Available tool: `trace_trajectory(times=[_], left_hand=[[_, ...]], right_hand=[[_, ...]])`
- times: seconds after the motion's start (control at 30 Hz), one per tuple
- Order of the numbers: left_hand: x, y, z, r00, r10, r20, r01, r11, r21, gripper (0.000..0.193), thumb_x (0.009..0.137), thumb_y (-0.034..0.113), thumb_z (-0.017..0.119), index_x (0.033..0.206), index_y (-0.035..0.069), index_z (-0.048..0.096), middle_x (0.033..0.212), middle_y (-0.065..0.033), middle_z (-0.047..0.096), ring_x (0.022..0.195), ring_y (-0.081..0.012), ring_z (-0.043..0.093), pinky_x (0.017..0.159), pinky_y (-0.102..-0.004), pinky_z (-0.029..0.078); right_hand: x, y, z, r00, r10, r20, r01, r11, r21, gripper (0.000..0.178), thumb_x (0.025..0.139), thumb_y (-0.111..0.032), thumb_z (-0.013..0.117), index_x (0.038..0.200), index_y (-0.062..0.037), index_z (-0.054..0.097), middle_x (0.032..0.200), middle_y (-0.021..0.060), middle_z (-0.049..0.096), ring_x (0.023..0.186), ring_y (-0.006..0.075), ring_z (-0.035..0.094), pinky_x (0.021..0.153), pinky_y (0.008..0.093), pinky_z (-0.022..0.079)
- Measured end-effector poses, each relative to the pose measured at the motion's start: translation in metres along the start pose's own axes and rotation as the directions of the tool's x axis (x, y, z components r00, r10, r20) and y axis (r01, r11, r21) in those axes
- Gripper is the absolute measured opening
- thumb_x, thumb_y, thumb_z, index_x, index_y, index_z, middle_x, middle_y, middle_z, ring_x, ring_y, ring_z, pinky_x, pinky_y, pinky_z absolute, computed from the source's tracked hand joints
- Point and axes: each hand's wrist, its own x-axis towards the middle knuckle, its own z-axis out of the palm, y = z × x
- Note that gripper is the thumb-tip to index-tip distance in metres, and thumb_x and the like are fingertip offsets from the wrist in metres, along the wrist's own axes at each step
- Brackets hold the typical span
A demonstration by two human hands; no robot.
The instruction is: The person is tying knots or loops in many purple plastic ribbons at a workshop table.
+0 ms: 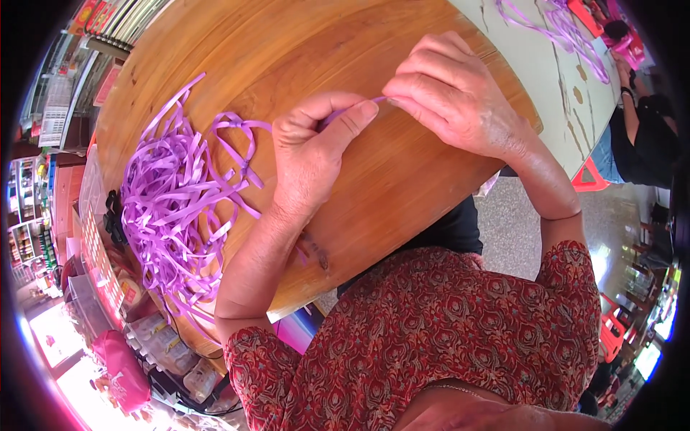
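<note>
A narrow purple ribbon [380, 99] stretches between my two hands above the wooden table. My left hand [316, 140] pinches it between thumb and curled forefinger. At the ribbon's other end, the fingertips of my right hand [456, 93] are pressed together on it. Beside my left hand lies a looped stretch of ribbon with small knots [244, 169]. It leads towards a large tangled heap of purple ribbon [172, 208] on the table's left side. What lies inside my curled left fingers is hidden.
The round wooden table [287, 43] fills the middle. A pale marbled table [532, 72] adjoins it at the right, with more purple ribbon [568, 36] on it. Another person [640, 136] sits there. Shelves, boxes and a pink bag [121, 370] crowd the left. Red stools [591, 177] stand at the right.
</note>
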Motion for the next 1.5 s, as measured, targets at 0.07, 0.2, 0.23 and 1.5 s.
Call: trace_trajectory(times=[0.07,0.2,0.23,1.5], left_hand=[[0.0,0.0,-0.001,1.0,-0.022,0.0,0.022,1.0,0.008,0.005,0.081,0.006,0.068,0.083,0.002,0.068,0.072,0.0049,0.06,0.065,-0.001,0.048,0.058,-0.0165,0.039],[-0.001,-0.001,-0.004,0.999,-0.051,0.001,0.051,0.998,-0.024,0.003,0.081,0.005,0.068,0.083,0.002,0.068,0.07,0.0059,0.058,0.063,-0.0009,0.046,0.057,-0.0162,0.036],[0.0,-0.001,-0.003,0.998,-0.07,-0.006,0.07,0.997,-0.046,0.003,0.081,0.004,0.068,0.083,0.003,0.068,0.071,0.0058,0.059,0.064,-0.001,0.046,0.057,-0.0162,0.036],[-0.004,-0.012,0.007,0.977,0.107,0.187,-0.139,0.976,0.169,0.01,0.082,0.01,0.066,0.084,0.0,0.066,0.066,0.0016,0.059,0.062,-0.0022,0.049,0.056,-0.02,0.042]], right_hand=[[-0.004,0.002,-0.005,1.0,0.03,0.007,-0.031,0.999,0.018,0.018,0.069,-0.006,0.071,0.085,-0.0047,0.063,0.078,0.0048,0.057,0.073,0.0219,0.053,0.065,0.0329,0.043],[-0.011,0.007,-0.005,0.997,0.079,-0.007,-0.078,0.991,0.107,0.023,0.071,-0.007,0.072,0.092,-0.0043,0.065,0.083,0.0063,0.06,0.077,0.0226,0.055,0.069,0.0337,0.045],[-0.014,0.008,-0.006,0.996,0.084,-0.01,-0.082,0.992,0.095,0.023,0.071,-0.007,0.072,0.092,-0.0043,0.065,0.083,0.0063,0.06,0.077,0.0226,0.055,0.069,0.0337,0.045],[-0.026,-0.004,-0.012,0.994,0.108,0.032,-0.111,0.991,0.078,0.019,0.069,-0.003,0.071,0.086,-0.0035,0.064,0.076,0.0061,0.058,0.073,0.0216,0.055,0.068,0.0323,0.042]])
